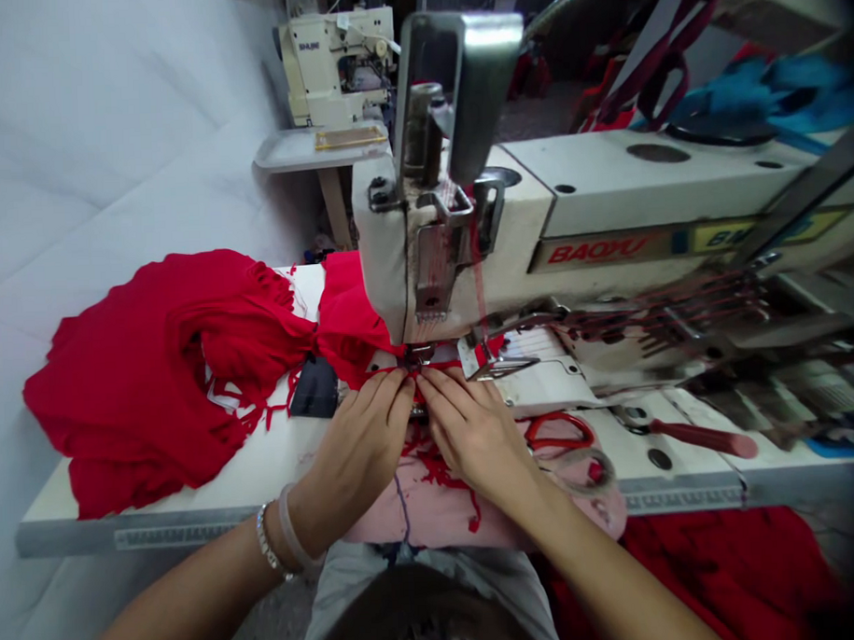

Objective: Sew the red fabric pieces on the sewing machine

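Side by side at the presser foot [420, 354] of a white sewing machine [383, 242], both my hands are on red fabric. My left hand [361, 434] has its fingers together, gripping the fabric edge just left of the needles. Close against it, my right hand [481, 432] holds the same edge, fingers bent and tips near the foot. The red fabric [349, 299] runs behind the needle area and off to the left. My fingers hide part of the edge. Several red threads run down the machine head to the needles.
A heap of red cloth [135, 377] covers the table's left side. Red-handled scissors [561, 431], a clear ring-shaped roll [587, 471] and a red-handled tool [704, 437] lie right of my hands. Pink cloth [370, 520] with red scraps drapes the front edge. Another sewing machine [334, 66] stands behind.
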